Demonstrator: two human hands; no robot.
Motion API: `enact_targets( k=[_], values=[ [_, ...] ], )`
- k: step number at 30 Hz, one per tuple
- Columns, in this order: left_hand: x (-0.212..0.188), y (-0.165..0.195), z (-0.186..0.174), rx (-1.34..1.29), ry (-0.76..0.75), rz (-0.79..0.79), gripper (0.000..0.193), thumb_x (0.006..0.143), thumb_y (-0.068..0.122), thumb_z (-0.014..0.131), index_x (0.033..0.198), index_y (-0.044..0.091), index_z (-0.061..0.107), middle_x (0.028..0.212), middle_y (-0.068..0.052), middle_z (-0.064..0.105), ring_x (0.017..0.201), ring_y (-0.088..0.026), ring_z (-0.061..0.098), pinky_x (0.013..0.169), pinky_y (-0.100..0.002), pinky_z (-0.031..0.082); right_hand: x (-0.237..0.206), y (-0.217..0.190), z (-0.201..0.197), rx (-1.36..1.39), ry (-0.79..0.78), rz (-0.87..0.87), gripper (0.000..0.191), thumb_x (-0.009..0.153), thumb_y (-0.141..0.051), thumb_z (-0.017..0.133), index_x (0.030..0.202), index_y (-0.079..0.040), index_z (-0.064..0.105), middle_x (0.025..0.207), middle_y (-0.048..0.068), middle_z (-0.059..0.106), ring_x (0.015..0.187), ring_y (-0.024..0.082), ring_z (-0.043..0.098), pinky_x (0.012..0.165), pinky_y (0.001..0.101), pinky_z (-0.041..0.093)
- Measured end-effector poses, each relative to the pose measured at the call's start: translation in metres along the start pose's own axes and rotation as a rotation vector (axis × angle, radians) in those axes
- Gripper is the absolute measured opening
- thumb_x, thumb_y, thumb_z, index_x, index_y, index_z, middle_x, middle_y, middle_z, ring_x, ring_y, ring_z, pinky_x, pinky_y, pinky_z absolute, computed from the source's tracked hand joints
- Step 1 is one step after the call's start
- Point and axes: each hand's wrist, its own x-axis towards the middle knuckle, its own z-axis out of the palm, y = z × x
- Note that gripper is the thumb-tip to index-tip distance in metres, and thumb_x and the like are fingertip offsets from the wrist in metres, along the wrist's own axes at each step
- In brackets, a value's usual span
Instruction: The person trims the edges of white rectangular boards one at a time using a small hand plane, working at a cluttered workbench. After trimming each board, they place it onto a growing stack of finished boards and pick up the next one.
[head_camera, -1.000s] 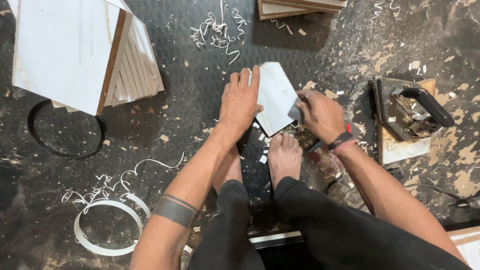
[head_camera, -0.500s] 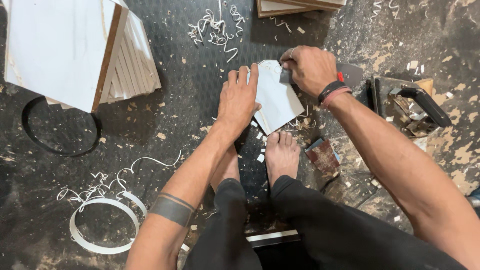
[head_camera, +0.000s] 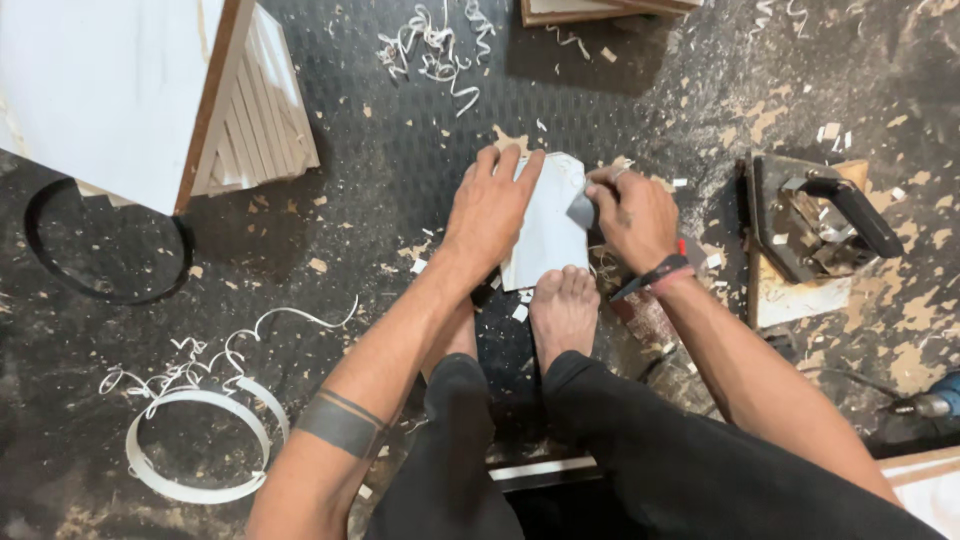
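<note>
A small white laminate panel (head_camera: 545, 225) lies on the dark floor mat, pinned at its near edge by my bare foot (head_camera: 565, 310). My left hand (head_camera: 490, 205) lies flat on the panel's left side, fingers spread toward its far edge. My right hand (head_camera: 630, 215) grips a small flat dark tool (head_camera: 580, 208) and holds it against the panel's right edge. A red and black band sits on my right wrist.
A white board with stacked strips (head_camera: 150, 100) stands at the upper left. A black hand power tool (head_camera: 815, 225) rests on a wood offcut at right. A coil of white edge band (head_camera: 200, 445) and curly shavings (head_camera: 435, 45) litter the floor. A blue tool (head_camera: 935, 400) lies at the right edge.
My right hand went up to the panel's far right corner, then came back down along its right edge with the tool. My left hand and foot stayed on the panel.
</note>
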Motion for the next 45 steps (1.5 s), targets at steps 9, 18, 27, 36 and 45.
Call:
enact_targets(
  k=[9, 18, 27, 36, 45],
  values=[
    [0.001, 0.003, 0.0, 0.054, -0.036, -0.01, 0.072, 0.069, -0.008, 0.067, 0.139, 0.002, 0.055, 0.126, -0.018, 0.058, 0.119, -0.039, 0.053, 0.097, -0.044, 0.05, 0.012, 0.002, 0.002, 0.011, 0.08, 0.007, 0.019, 0.094, -0.023, 0.067, 0.105, -0.015, 0.08, 0.092, 0.013, 0.076, 0.084, 0.033, 0.072, 0.074, 0.0433, 0.054],
    [0.002, 0.001, -0.006, -0.003, -0.019, -0.01, 0.073, 0.068, -0.005, 0.071, 0.139, 0.002, 0.055, 0.127, -0.019, 0.058, 0.118, -0.04, 0.053, 0.099, -0.046, 0.049, 0.014, 0.002, -0.001, -0.001, 0.034, -0.083, 0.02, 0.094, -0.023, 0.068, 0.107, -0.012, 0.08, 0.097, 0.014, 0.076, 0.086, 0.033, 0.072, 0.075, 0.043, 0.054],
    [-0.001, -0.001, -0.002, 0.026, -0.016, -0.008, 0.071, 0.072, -0.006, 0.071, 0.141, 0.005, 0.056, 0.129, -0.016, 0.058, 0.121, -0.038, 0.053, 0.1, -0.044, 0.05, 0.023, 0.006, -0.004, 0.026, 0.008, -0.127, 0.019, 0.094, -0.022, 0.069, 0.107, -0.013, 0.08, 0.099, 0.013, 0.076, 0.086, 0.031, 0.072, 0.076, 0.0413, 0.055],
    [-0.003, 0.002, -0.003, 0.021, 0.003, -0.024, 0.072, 0.072, -0.006, 0.071, 0.141, 0.005, 0.056, 0.129, -0.016, 0.058, 0.121, -0.038, 0.053, 0.1, -0.045, 0.05, 0.031, 0.011, -0.003, 0.042, -0.015, -0.104, 0.019, 0.095, -0.022, 0.069, 0.109, -0.015, 0.08, 0.098, 0.012, 0.076, 0.088, 0.03, 0.073, 0.078, 0.0403, 0.055],
    [-0.003, -0.001, 0.0, 0.001, 0.018, -0.022, 0.077, 0.067, -0.005, 0.074, 0.141, 0.005, 0.055, 0.132, -0.017, 0.057, 0.122, -0.037, 0.052, 0.101, -0.044, 0.049, 0.036, 0.01, -0.007, 0.064, -0.024, -0.109, 0.018, 0.095, -0.023, 0.069, 0.108, -0.016, 0.079, 0.099, 0.009, 0.077, 0.088, 0.027, 0.074, 0.078, 0.0378, 0.056]
  ],
)
